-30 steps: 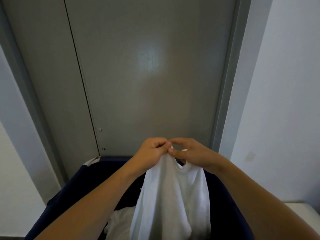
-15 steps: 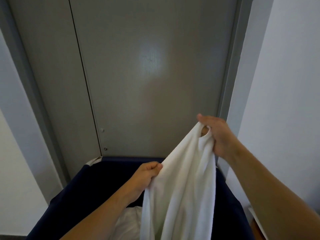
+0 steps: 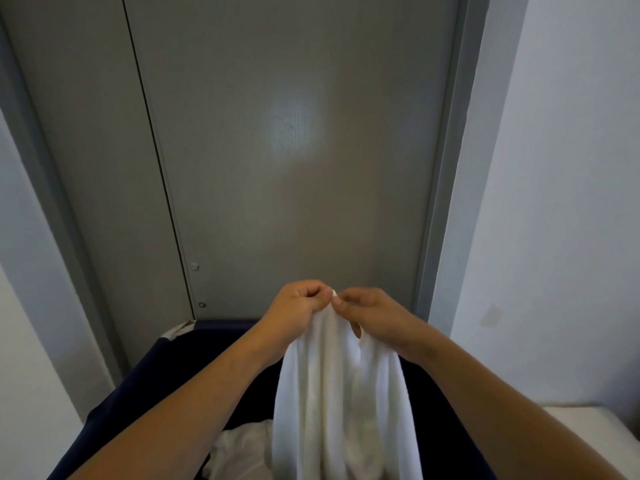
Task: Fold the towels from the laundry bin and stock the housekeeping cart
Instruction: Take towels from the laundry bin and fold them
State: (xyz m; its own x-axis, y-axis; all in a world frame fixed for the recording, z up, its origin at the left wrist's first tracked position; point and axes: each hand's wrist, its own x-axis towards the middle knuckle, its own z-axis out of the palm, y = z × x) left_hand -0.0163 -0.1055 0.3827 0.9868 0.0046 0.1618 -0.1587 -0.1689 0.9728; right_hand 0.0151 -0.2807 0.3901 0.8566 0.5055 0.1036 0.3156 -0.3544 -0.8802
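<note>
No text, label, brand, number or sign can be read anywhere in the head view. The grey door [image 3: 291, 150], the white walls [image 3: 561, 202], the dark blue laundry bin [image 3: 166, 368] and the white towel [image 3: 339, 393] all show plain, unmarked faces.

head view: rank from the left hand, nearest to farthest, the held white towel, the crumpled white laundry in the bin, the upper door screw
1. Held white towel: gripped in the left hand, hanging below it.
2. Upper silver door screw: up-left on the grey door.
3. Crumpled white laundry: low in the navy fabric bin.
</note>
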